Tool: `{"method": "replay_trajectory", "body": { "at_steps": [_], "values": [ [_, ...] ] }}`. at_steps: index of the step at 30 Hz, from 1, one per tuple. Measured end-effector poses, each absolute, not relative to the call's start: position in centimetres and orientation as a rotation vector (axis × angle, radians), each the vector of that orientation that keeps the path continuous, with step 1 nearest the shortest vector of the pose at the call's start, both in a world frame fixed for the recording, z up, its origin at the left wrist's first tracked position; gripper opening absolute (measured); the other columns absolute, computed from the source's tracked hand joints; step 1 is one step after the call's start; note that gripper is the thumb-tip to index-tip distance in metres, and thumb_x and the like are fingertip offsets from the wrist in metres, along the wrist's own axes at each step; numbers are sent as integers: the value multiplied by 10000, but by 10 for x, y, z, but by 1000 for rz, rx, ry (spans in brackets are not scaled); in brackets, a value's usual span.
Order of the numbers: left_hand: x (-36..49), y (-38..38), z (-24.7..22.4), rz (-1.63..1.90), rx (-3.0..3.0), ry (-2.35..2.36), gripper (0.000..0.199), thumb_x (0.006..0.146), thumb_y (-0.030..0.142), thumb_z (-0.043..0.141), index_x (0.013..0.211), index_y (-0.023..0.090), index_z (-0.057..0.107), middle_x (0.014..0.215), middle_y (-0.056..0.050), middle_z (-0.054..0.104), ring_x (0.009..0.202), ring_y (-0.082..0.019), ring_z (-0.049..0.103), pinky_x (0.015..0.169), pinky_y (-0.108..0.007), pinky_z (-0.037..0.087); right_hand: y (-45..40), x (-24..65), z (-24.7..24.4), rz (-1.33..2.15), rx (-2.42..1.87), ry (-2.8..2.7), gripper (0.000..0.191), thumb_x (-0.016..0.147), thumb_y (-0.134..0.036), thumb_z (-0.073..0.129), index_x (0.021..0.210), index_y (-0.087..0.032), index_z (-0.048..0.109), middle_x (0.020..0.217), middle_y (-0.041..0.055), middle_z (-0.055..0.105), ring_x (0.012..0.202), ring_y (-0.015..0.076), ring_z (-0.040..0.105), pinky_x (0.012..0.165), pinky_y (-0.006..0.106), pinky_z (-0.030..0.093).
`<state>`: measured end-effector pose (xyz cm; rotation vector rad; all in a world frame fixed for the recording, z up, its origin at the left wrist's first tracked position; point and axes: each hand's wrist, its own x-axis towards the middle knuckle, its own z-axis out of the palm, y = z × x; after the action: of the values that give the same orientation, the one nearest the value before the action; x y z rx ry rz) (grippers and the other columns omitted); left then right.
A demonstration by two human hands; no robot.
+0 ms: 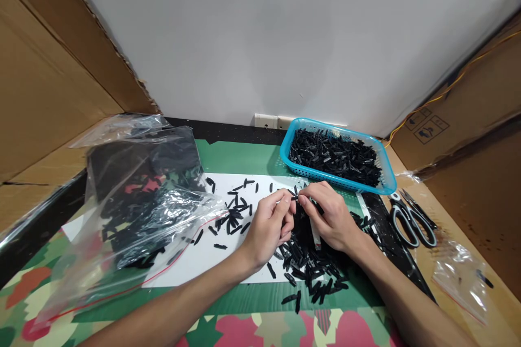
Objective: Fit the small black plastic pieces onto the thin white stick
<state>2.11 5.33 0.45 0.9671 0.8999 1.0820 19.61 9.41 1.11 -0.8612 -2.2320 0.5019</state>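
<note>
My left hand and my right hand meet above the work surface, both closed in a pinch. Between their fingertips is a small black strip, gripped from both sides. A narrow silvery thing shows below my right palm; whether that hand holds it I cannot tell. Beneath my right hand spreads a pile of loose black strips, partly hidden by it. More black strips lie scattered on a white sheet to the left of my hands.
A blue basket full of black strips stands behind my right hand. Clear zip bags with black pieces lie at left. Scissors and a small clear bag are at right. Cardboard walls flank the table.
</note>
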Motion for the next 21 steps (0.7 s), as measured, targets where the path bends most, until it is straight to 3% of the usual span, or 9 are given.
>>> {"method": "replay_trajectory", "body": {
  "at_steps": [21],
  "values": [
    [22, 55, 2, 1077, 1002, 915, 406, 1024, 559, 512, 824, 207, 473, 494, 102, 396, 374, -46, 286, 373, -156, 238, 91, 192, 11, 625, -946, -2163, 233, 1074, -216, 473, 870, -215, 585, 842, 11, 676, 801, 186, 560, 844, 348, 399]
  ]
}}
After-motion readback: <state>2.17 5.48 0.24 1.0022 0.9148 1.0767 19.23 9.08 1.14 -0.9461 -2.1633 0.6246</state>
